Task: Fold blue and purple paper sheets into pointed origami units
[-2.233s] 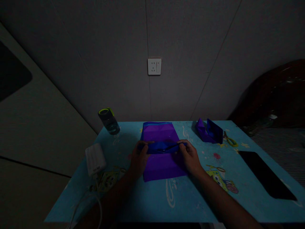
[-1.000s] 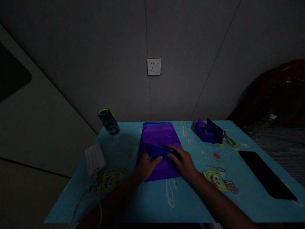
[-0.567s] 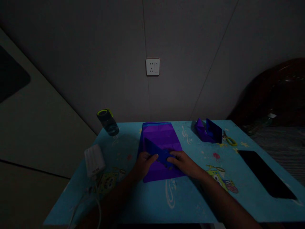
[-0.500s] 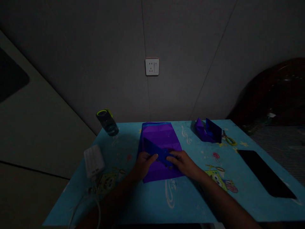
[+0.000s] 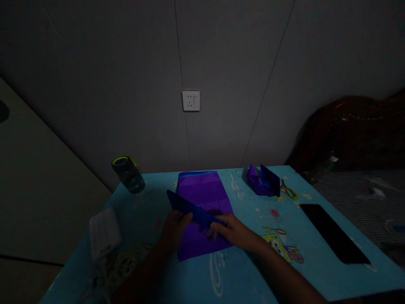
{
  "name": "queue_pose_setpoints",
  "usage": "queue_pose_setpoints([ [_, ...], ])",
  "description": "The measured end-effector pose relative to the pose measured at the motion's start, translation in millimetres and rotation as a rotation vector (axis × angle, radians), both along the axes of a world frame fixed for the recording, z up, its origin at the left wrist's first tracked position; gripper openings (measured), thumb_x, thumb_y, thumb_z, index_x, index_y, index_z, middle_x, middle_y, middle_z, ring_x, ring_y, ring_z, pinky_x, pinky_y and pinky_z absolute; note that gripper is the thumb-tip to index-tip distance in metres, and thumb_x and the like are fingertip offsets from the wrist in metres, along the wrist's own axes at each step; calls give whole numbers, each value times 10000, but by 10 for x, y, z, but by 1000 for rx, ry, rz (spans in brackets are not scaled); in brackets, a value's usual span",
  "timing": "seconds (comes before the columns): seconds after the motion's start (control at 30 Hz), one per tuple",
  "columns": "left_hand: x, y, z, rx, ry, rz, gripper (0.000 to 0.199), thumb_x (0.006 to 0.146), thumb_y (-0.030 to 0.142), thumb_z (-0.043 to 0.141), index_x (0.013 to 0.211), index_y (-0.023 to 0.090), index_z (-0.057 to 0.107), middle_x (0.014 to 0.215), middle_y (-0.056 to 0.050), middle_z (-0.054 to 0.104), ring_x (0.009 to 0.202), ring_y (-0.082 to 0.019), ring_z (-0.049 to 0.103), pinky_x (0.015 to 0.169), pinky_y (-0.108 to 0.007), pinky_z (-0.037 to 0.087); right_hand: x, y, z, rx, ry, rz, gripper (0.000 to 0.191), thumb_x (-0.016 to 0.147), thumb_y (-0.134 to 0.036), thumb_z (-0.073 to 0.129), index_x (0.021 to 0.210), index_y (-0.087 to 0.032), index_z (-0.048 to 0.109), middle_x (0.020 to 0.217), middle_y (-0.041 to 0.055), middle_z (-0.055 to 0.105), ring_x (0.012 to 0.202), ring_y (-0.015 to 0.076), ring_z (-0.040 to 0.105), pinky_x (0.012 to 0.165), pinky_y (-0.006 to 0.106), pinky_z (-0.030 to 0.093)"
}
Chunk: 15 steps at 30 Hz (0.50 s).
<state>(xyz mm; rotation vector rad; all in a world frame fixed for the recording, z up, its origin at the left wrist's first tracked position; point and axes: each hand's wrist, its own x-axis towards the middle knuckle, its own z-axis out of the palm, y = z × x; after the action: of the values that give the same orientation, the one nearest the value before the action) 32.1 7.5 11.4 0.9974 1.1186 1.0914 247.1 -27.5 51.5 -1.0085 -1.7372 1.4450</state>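
Note:
A piece of folded blue paper point(image 5: 186, 207) is held up between my two hands, tilted with its broad end toward the upper left. My left hand point(image 5: 175, 226) pinches its lower left edge, thumb on top. At its narrower right end, my right hand point(image 5: 229, 230) grips it between thumb and fingers, some of which show beneath. Below lies a creased purple sheet point(image 5: 202, 185), flat on the table and partly covered by my hands. A folded purple and blue paper boat point(image 5: 264, 181) stands at the back right.
On the blue cartoon-print table point(image 5: 247, 274), a dark water bottle point(image 5: 129, 175) stands at the back left. A white power bank point(image 5: 105, 232) with a cable lies in front of it. Yellow-handled scissors point(image 5: 289, 191) and a black phone-like slab point(image 5: 333, 232) lie on the right.
The camera view has turned a little, so everything sits further left and mostly lower. Both hands still hold the blue paper, which is now tilted to show more of its edge.

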Motion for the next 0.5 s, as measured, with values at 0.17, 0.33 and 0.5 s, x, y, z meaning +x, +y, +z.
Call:
queue_pose_setpoints([
  [0.17, 44, -17, -8, -14, -170, 28, 353, 591, 449, 805, 580, 188, 568, 460, 42, 529, 408, -95, 469, 430, -235, 376, -31, -57, 10, -96, 114, 83, 501, 908, -586, 485, 840, -134, 691, 764, 73, 733, 633, 154, 676, 651, 283, 534],
  [0.33, 98, -13, 124, -3, -265, 74, 366, 556, 448, 838, 688, 177, 631, 626, -12, 656, 545, -145, 595, 533, -266, 485, -102, -78, -53, -28, 131, 59, 536, 897, -615, 483, 827, -124, 686, 740, 71, 717, 635, 152, 675, 642, 270, 532],
  [0.5, 77, 71, 126, -62, -429, 146, 361, 550, 357, 877, 756, 158, 657, 706, -17, 698, 657, -162, 662, 661, -283, 541, -107, -66, -59, 156, 27, 6, 530, 965, -550, 396, 987, -114, 695, 773, 73, 704, 648, 145, 666, 631, 253, 519],
])
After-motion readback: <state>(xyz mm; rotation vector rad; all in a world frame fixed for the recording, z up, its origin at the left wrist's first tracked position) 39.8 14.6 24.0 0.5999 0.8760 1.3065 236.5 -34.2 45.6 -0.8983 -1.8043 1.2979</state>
